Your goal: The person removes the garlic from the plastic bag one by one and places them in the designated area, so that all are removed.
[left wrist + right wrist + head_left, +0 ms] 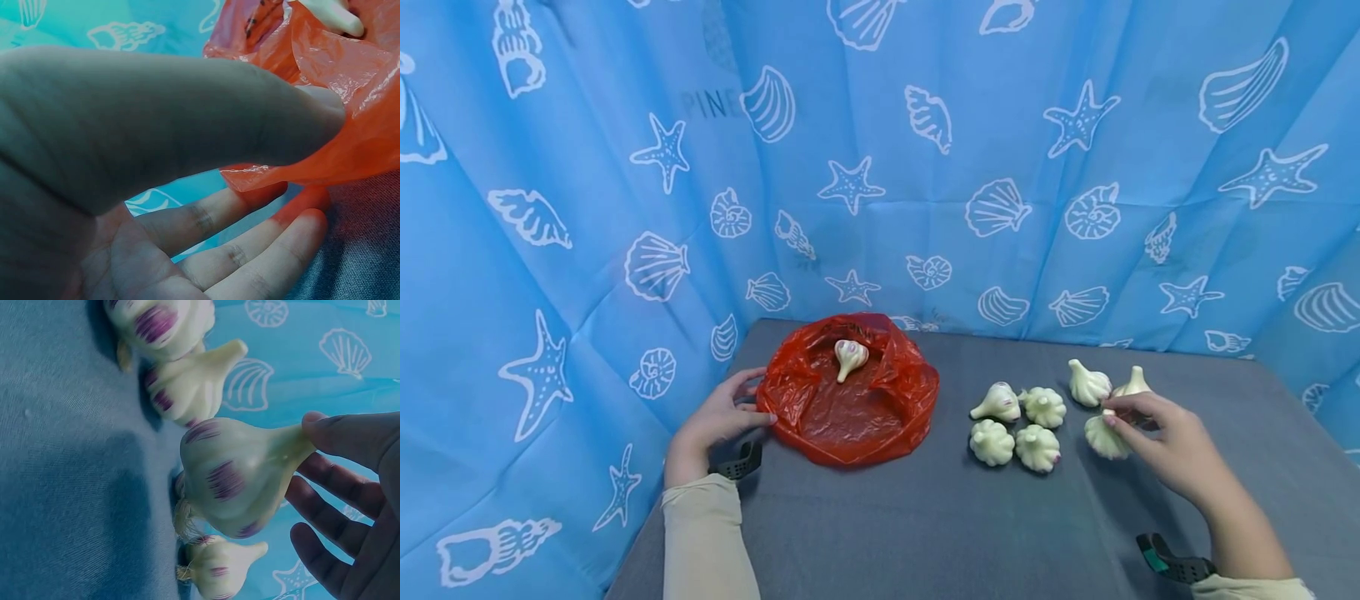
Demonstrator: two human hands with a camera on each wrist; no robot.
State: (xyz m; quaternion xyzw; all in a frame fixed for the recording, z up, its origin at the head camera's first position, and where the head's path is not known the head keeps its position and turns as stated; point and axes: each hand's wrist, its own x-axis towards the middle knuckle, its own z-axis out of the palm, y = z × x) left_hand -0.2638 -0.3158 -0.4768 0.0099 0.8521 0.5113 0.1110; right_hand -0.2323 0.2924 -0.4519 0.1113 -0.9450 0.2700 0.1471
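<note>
A red plastic bag (919, 393) lies spread wide on the grey cloth, its rim rolled outward. One garlic bulb (852, 357) rests inside it towards the back. At the bag's left side my left hand (718, 421) pinches the edge, thumb over the film and fingers behind it in the left wrist view. My right hand (1176, 446) pinches a garlic bulb (234, 478) by its stem between thumb and fingers; its roots hang towards the cloth. Close beyond that hand are two more bulbs, one of them (1088, 383) in plain sight and the other (1135, 382) partly covered by the fingers.
Several garlic bulbs (1037, 448) sit in a cluster between the bag and my right hand. A grey cloth (925, 533) covers the table. Behind and to the left hangs a blue curtain (895, 225) printed with white shells and starfish.
</note>
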